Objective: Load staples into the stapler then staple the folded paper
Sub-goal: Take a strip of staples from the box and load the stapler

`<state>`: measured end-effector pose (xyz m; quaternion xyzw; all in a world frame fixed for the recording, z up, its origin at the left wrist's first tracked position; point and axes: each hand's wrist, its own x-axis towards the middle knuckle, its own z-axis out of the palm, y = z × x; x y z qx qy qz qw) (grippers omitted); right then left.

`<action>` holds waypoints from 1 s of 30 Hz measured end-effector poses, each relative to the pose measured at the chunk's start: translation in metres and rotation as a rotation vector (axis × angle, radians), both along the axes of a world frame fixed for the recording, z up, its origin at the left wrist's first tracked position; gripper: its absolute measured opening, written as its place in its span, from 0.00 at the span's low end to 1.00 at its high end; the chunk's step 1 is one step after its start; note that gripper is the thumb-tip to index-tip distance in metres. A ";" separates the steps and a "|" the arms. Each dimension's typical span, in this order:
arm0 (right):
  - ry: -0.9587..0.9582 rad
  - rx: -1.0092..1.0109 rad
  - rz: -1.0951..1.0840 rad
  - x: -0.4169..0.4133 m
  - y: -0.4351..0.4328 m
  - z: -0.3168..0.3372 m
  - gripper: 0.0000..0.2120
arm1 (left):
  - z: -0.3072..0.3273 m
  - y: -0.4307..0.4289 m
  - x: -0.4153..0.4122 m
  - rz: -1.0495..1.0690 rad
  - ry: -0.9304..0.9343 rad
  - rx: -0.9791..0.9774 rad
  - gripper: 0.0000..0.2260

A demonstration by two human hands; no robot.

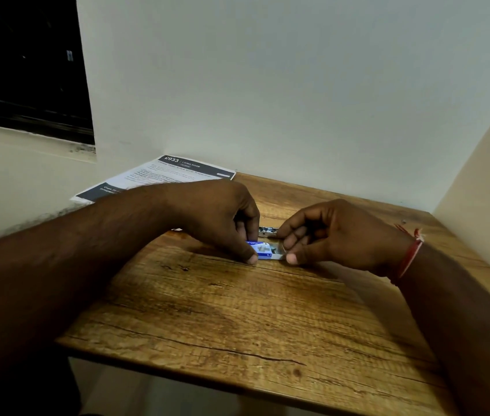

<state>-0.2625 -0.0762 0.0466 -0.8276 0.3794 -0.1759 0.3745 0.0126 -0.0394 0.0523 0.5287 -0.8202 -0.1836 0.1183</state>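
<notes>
— Where's the staple box (263, 250)?
— On the wooden table (237, 310). I see the left hand (222, 217) and right hand (336, 232) each pinching one end. The stapler (267, 231) is just behind, and the printed paper (177, 171) is at the far-left corner.

Blue-and-white staple box (264, 250), brown wood-grain table (237, 310), red-and-white wrist thread (408, 253), black-banded white paper (171, 171).

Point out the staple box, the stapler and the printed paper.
staple box (263, 250), head view, its blue top face.
stapler (267, 231), head view, its visible metal end.
printed paper (191, 166), head view, its dark header.
</notes>
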 end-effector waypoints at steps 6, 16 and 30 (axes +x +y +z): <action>-0.069 0.044 -0.015 0.003 -0.004 -0.008 0.21 | 0.000 0.000 -0.001 0.013 -0.006 -0.007 0.14; 0.068 -0.254 -0.052 0.013 0.004 -0.009 0.08 | -0.002 -0.001 0.001 0.019 -0.014 -0.022 0.14; 0.067 -0.309 -0.058 0.017 0.006 -0.012 0.07 | -0.007 -0.004 -0.003 0.032 -0.010 -0.061 0.14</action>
